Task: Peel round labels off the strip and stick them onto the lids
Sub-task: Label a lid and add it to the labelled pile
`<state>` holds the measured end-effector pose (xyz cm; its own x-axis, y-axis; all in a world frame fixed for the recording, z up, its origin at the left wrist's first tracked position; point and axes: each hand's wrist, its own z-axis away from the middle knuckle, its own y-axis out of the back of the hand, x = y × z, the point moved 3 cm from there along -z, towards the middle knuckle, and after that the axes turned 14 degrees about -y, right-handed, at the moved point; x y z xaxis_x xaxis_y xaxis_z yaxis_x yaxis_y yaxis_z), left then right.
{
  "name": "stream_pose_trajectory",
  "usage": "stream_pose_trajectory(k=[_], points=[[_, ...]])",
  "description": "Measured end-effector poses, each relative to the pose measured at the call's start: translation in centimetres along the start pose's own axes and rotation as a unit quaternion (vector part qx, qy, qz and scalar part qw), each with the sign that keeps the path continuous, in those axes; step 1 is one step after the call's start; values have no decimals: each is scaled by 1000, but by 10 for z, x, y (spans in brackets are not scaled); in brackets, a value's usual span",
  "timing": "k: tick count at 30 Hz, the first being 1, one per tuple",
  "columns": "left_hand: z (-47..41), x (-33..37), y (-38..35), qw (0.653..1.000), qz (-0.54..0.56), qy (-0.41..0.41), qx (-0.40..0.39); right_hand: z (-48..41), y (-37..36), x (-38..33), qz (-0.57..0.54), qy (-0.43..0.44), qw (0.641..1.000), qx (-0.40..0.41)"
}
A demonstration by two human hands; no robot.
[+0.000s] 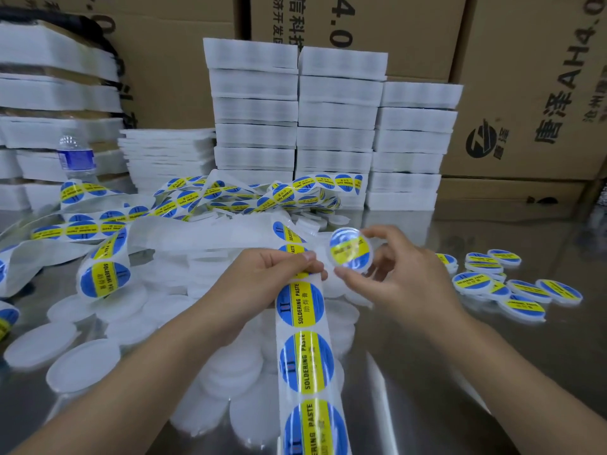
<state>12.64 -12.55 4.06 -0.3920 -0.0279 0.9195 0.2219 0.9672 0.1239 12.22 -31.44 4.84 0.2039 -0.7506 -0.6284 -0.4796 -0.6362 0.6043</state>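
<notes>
The strip (283, 326) of round labels (307, 362) runs up from the near edge over the steel tabletop (492, 372). Blank lids (82, 366) lie left of the strip and under it. At the strip's far end the left hand (262, 274) has its grip narrow, pinching the strip between thumb and fingers. Just right of the strip, the right hand (394, 274) holds a labelled lid (350, 247) by the rim, tilted, clear of the tabletop. Finished lids (522, 290) lie farther right of the strip. Beyond the strip are a tangle (230, 195) of more labels, white stacks (335, 126), a bottle (76, 157) and cartons (525, 93).
</notes>
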Motion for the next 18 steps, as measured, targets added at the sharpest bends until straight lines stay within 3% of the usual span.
stream_pose_trajectory(k=[2,7,11,18], points=[[-1,0,3,1000,10,-8,18,-14,4,18,85,-66,993,42],[-3,-1,9,998,18,-24,50,-40,9,75,291,-217,928,80],[-4,-1,11,997,15,-43,60,-46,15,104,330,-285,898,57],[-6,-5,15,995,20,-46,83,-46,19,117,373,-317,872,-11]])
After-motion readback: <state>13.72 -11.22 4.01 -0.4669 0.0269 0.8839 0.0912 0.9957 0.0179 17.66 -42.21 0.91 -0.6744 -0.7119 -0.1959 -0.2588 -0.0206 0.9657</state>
